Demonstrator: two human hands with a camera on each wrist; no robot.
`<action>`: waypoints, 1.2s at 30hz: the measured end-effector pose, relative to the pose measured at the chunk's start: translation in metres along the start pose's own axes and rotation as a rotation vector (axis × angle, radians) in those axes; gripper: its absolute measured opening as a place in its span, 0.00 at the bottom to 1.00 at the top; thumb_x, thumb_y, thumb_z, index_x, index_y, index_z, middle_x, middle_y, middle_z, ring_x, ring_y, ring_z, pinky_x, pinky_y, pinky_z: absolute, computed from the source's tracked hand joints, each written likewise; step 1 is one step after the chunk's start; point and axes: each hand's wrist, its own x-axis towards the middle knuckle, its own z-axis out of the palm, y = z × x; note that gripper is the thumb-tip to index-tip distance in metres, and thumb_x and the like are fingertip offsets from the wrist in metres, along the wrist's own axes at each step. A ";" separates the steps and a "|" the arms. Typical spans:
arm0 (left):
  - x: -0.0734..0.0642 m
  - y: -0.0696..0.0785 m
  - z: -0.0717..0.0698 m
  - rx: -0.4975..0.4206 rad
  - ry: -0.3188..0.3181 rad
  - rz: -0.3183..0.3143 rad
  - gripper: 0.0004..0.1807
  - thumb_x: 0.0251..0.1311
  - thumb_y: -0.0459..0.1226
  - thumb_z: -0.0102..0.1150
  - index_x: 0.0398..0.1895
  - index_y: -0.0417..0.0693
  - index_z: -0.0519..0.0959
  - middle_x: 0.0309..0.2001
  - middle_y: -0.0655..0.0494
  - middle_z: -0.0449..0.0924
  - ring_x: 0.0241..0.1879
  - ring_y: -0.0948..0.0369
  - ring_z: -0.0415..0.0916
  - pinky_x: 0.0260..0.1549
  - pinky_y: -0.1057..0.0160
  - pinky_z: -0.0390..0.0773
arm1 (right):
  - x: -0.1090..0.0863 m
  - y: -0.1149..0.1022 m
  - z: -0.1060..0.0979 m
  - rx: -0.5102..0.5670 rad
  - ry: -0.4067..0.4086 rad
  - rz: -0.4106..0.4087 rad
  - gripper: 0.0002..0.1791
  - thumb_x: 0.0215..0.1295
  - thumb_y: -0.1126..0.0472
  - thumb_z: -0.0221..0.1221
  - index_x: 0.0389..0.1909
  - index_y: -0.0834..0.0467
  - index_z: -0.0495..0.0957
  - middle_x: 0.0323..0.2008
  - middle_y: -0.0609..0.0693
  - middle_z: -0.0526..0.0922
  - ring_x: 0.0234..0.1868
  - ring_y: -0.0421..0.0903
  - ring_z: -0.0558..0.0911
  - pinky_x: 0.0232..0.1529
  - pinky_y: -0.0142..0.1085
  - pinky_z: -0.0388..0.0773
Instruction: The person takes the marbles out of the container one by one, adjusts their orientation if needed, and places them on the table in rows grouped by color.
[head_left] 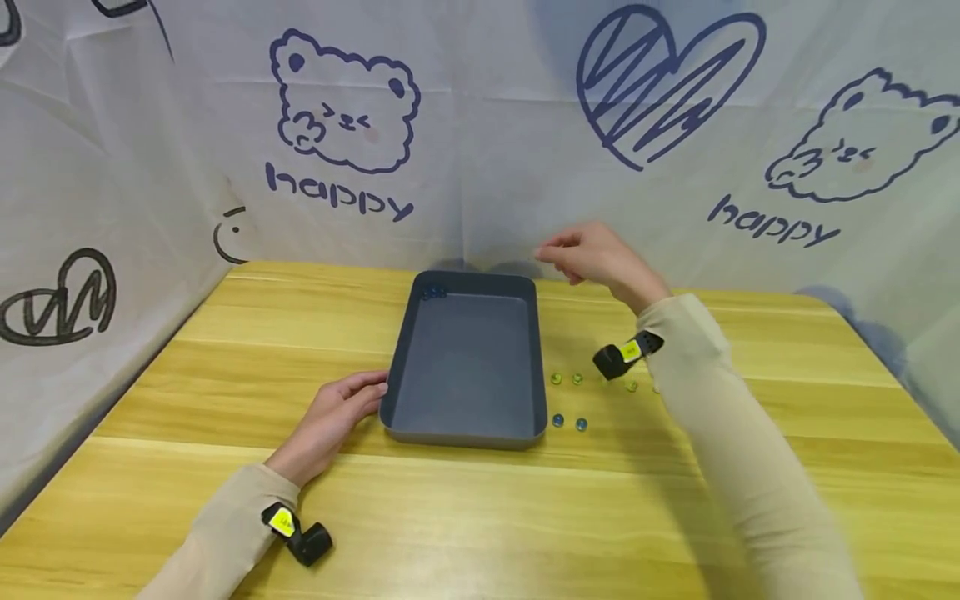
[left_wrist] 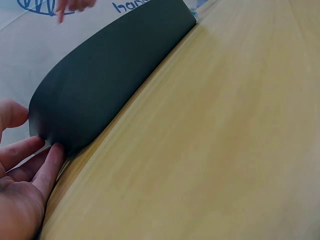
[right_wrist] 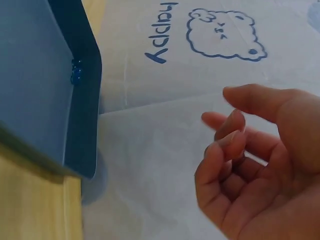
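A dark grey rectangular tray (head_left: 465, 367) lies on the wooden table. My left hand (head_left: 333, 421) rests beside its near left corner, fingertips touching the outer wall, as the left wrist view also shows. Above the table, just past the tray's far right corner, my right hand (head_left: 596, 254) is raised with nothing in it. In the right wrist view its thumb (right_wrist: 255, 100) stands apart from the loosely bent fingers. Small blue glass beads (head_left: 433, 292) sit together in the tray's far left corner.
Right of the tray, several yellow-green glass beads (head_left: 557, 378) form a row, partly behind the right wrist camera (head_left: 611, 361). Nearer are two blue glass beads (head_left: 558, 420). A white cloth (head_left: 495, 167) with drawings hangs at the table's back edge.
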 end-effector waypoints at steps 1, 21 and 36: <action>0.001 0.001 -0.001 0.002 0.001 0.001 0.26 0.73 0.39 0.48 0.67 0.31 0.64 0.66 0.36 0.64 0.62 0.49 0.68 0.58 0.65 0.71 | 0.008 -0.004 0.003 0.016 0.010 -0.014 0.19 0.70 0.49 0.57 0.51 0.59 0.80 0.20 0.50 0.70 0.22 0.44 0.68 0.38 0.38 0.71; 0.004 -0.003 0.000 -0.016 0.047 0.021 0.23 0.71 0.36 0.49 0.64 0.30 0.68 0.63 0.36 0.68 0.58 0.50 0.72 0.57 0.62 0.73 | 0.109 0.021 0.123 0.213 0.178 -0.019 0.15 0.64 0.56 0.64 0.45 0.62 0.86 0.40 0.61 0.84 0.34 0.56 0.82 0.40 0.40 0.80; -0.002 -0.006 0.004 -0.027 0.077 0.027 0.22 0.69 0.35 0.52 0.62 0.31 0.71 0.60 0.38 0.72 0.56 0.50 0.73 0.57 0.59 0.74 | 0.116 0.027 0.156 0.056 0.092 -0.059 0.13 0.65 0.59 0.63 0.46 0.60 0.86 0.32 0.54 0.86 0.21 0.42 0.78 0.28 0.33 0.78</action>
